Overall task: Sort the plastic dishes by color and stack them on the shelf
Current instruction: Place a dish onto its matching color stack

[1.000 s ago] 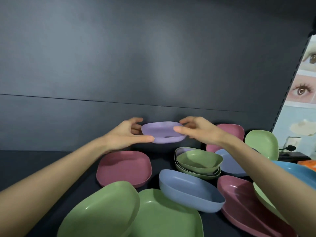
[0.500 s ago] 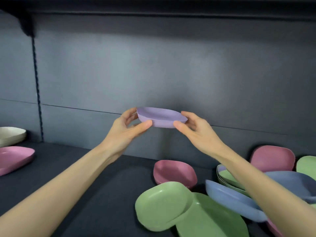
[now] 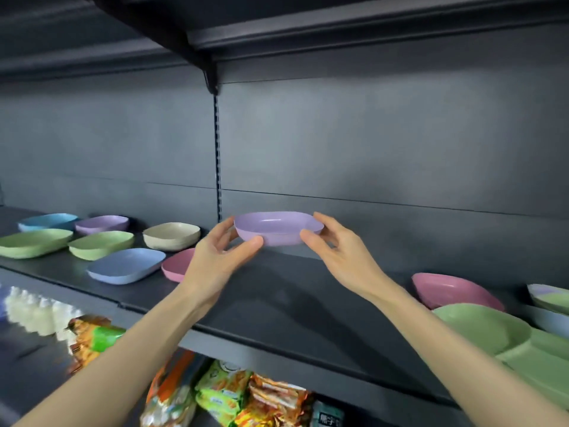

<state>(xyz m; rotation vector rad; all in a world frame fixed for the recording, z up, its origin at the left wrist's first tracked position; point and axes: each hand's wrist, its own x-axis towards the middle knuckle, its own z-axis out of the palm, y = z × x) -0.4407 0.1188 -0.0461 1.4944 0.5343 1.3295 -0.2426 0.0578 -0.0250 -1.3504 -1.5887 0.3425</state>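
Both my left hand (image 3: pixel 215 260) and right hand (image 3: pixel 341 257) pinch a purple dish (image 3: pixel 277 228) above the shelf (image 3: pixel 292 303), sorted dishes lining its left end, a mixed pile waiting right.

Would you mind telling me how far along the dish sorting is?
Done: sorted dishes sit on the shelf's left, including a purple dish at the back. In hand: the left hand and right hand hold a lilac dish above the shelf. Left: a mixed heap on the right, with a pink bowl and green plates.
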